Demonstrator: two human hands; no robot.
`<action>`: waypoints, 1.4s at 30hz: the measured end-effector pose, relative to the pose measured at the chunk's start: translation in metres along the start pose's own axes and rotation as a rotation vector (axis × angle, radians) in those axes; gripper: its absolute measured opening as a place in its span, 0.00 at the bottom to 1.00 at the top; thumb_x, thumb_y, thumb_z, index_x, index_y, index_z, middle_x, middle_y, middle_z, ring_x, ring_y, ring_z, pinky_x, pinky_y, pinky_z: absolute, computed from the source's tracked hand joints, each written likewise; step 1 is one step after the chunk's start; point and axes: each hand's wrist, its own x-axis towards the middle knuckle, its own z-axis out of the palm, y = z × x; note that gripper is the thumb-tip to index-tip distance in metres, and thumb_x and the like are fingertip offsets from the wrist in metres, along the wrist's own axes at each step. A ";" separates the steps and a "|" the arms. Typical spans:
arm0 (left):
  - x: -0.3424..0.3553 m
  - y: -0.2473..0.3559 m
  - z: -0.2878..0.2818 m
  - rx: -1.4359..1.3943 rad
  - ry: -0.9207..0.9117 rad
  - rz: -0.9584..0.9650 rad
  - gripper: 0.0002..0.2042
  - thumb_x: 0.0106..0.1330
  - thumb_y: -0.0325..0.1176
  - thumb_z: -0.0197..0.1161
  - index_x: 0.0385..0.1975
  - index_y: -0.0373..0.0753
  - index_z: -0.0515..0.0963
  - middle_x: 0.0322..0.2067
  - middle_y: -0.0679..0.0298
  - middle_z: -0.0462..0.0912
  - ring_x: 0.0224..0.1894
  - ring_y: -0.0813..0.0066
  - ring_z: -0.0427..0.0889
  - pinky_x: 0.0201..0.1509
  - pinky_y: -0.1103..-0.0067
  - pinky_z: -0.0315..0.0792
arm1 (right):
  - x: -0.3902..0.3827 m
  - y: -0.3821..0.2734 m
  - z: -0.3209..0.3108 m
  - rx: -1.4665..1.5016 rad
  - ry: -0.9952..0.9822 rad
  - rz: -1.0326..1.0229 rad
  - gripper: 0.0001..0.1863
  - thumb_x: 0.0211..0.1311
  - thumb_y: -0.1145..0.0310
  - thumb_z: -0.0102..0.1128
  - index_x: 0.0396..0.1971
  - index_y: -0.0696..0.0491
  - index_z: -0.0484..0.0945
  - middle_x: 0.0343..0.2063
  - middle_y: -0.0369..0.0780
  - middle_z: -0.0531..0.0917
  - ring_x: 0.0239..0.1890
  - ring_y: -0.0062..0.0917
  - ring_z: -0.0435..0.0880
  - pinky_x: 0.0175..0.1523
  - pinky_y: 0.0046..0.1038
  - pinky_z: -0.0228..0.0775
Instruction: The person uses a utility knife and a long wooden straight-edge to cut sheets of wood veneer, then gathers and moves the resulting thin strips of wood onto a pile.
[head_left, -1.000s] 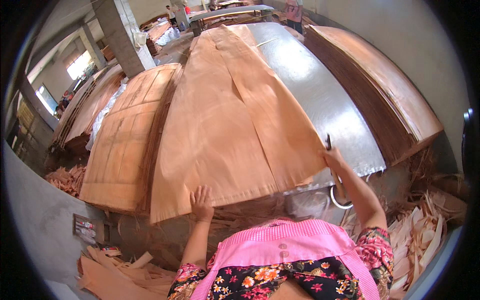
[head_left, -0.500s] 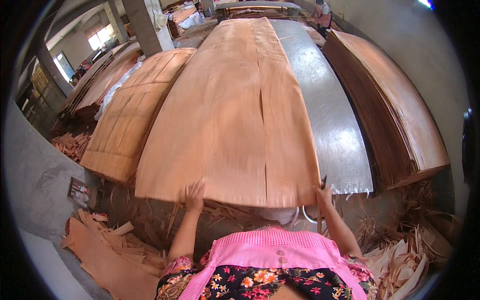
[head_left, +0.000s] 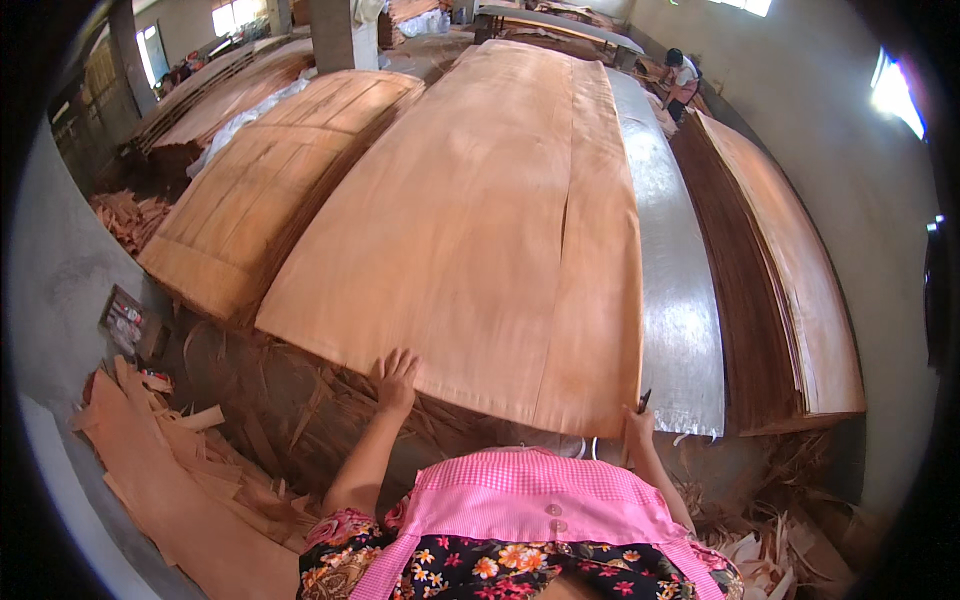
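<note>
A wide tan veneer sheet [head_left: 450,240] lies in the middle, split lengthwise near its right side, beside a shiny metal surface [head_left: 672,300]. My left hand [head_left: 394,384] rests with fingers spread on the sheet's near edge, left of centre. My right hand [head_left: 636,425] is closed on a slim dark-tipped tool [head_left: 645,399] at the near right corner, touching or very close to the sheet; the tool's lower part is mostly hidden.
Veneer stacks flank it at left [head_left: 240,210] and right [head_left: 800,270]. Scraps [head_left: 190,470] lie below at lower left and right. A concrete pillar [head_left: 340,35], a long raised table [head_left: 555,22] and another person [head_left: 682,80] are farther back, with a wall [head_left: 850,170] at right.
The sheet has swung rightward and lies straighter and flatter, covering more of the metal surface. My right hand has moved down with its corner. My left hand stays at the front edge. The view has shifted.
</note>
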 end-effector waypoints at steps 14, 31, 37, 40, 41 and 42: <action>0.060 -0.007 0.006 -0.037 -0.001 0.008 0.27 0.53 0.23 0.46 0.57 0.46 0.61 0.60 0.66 0.57 0.65 0.68 0.47 0.66 0.64 0.35 | 0.035 -0.058 0.000 -0.949 0.339 -0.123 0.18 0.55 0.53 0.52 0.42 0.46 0.75 0.29 0.43 0.81 0.29 0.36 0.80 0.33 0.36 0.69; 0.072 0.079 -0.010 0.099 -0.128 0.235 0.22 0.54 0.38 0.54 0.52 0.44 0.68 0.58 0.58 0.60 0.62 0.55 0.52 0.63 0.56 0.41 | 0.042 -0.099 0.054 -0.133 -0.126 -0.469 0.11 0.51 0.65 0.55 0.31 0.54 0.79 0.18 0.46 0.78 0.21 0.22 0.77 0.30 0.27 0.67; 0.046 0.242 0.049 -0.040 -0.402 0.230 0.34 0.55 0.52 0.54 0.60 0.49 0.53 0.63 0.62 0.46 0.65 0.55 0.38 0.60 0.46 0.32 | 0.136 -0.043 -0.138 -0.157 0.083 -0.177 0.13 0.52 0.62 0.52 0.28 0.56 0.78 0.15 0.43 0.76 0.19 0.21 0.75 0.27 0.28 0.66; 0.042 0.263 0.056 0.099 -0.422 0.110 0.36 0.55 0.53 0.53 0.62 0.50 0.49 0.65 0.65 0.40 0.66 0.55 0.31 0.59 0.46 0.29 | 0.160 0.013 -0.176 -0.239 0.127 -0.217 0.13 0.51 0.61 0.53 0.27 0.57 0.78 0.16 0.45 0.77 0.20 0.27 0.78 0.27 0.30 0.66; 0.043 0.265 0.055 0.140 -0.439 0.090 0.36 0.55 0.54 0.53 0.62 0.51 0.48 0.65 0.66 0.38 0.66 0.55 0.29 0.60 0.46 0.29 | 0.160 0.032 -0.179 -0.236 0.138 -0.223 0.14 0.50 0.60 0.54 0.26 0.57 0.78 0.16 0.45 0.77 0.20 0.29 0.78 0.27 0.31 0.66; 0.043 0.264 0.055 0.113 -0.437 0.111 0.36 0.55 0.53 0.54 0.62 0.51 0.48 0.65 0.66 0.38 0.66 0.55 0.29 0.60 0.46 0.29 | 0.157 0.046 -0.178 -0.113 0.109 -0.200 0.14 0.50 0.60 0.54 0.26 0.57 0.77 0.16 0.45 0.77 0.20 0.29 0.78 0.27 0.31 0.66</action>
